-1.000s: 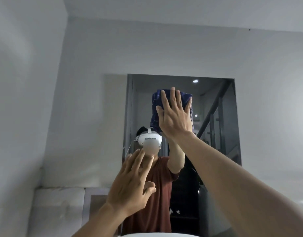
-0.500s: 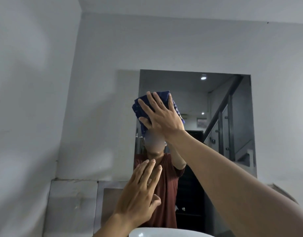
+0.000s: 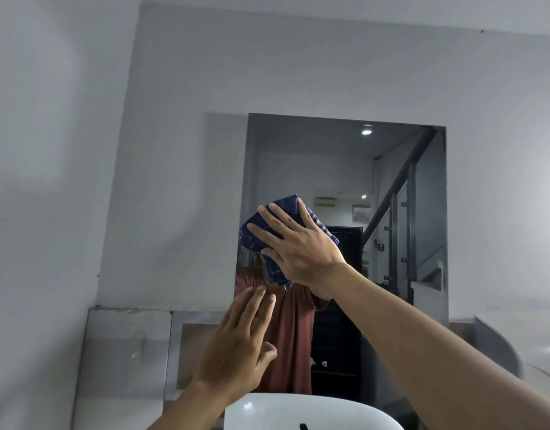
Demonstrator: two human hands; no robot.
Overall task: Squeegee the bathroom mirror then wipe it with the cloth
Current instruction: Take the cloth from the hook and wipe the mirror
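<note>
No readable text, label, brand or number shows anywhere.

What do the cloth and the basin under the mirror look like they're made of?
Cloth: soft woven fabric, dark blue with thin pale check lines, matte; it bunches and folds under the right hand. Basin: probably glazed ceramic, white and glossy, with small bright highlights on its rim.

The mirror (image 3: 339, 169) hung on the wall ahead of me, above the basin (image 3: 311, 412) at the bottom edge. My right hand (image 3: 295, 246) lay flat on the cloth (image 3: 286, 206), pressed to the mirror at its left side, mid-height. My left hand (image 3: 236, 346) was raised below it and left, in front of the mirror's lower left corner.
</note>
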